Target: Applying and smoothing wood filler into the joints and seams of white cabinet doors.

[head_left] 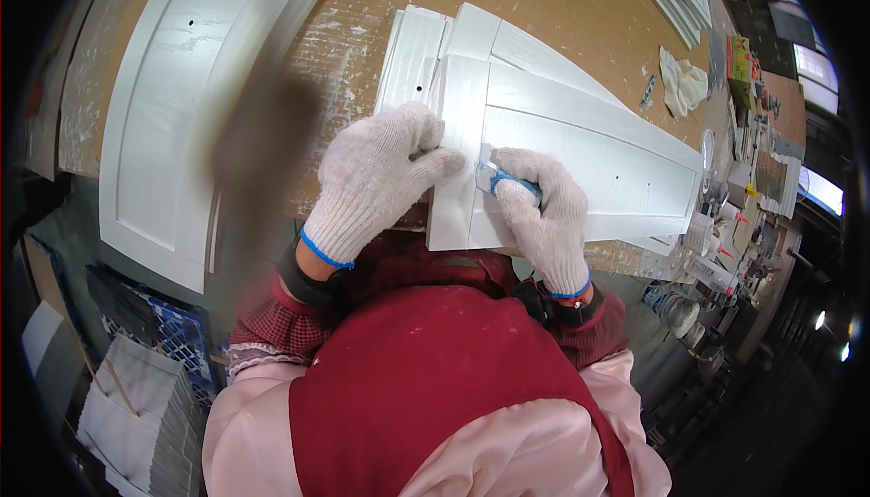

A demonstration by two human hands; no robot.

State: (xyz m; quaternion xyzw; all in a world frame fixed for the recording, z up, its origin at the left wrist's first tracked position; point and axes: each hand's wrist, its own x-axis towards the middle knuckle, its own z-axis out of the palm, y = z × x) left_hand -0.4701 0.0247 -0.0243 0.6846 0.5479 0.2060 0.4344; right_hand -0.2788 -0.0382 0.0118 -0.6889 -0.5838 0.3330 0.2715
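A white framed cabinet door panel (580,153) lies in front of me, on top of other white panels. My right hand (548,212), in a knitted white glove, is closed on a small scraper (497,177) with a blue handle. The scraper's blade rests against the panel near the joint of its left frame piece. My left hand (385,166), gloved the same way, is over the panel's left edge. Its fingers are curled, with the thumb stretched toward the frame piece. A small pale thing shows at the fingertips, too unclear to name.
A large white door panel (168,107) stands at the left, with a blurred brown shape partly before it. The brown worktable (362,21) is paint-spattered. A crumpled cloth (681,85) lies at the right, near bottles and tools (711,270). A blue crate (177,325) is at lower left.
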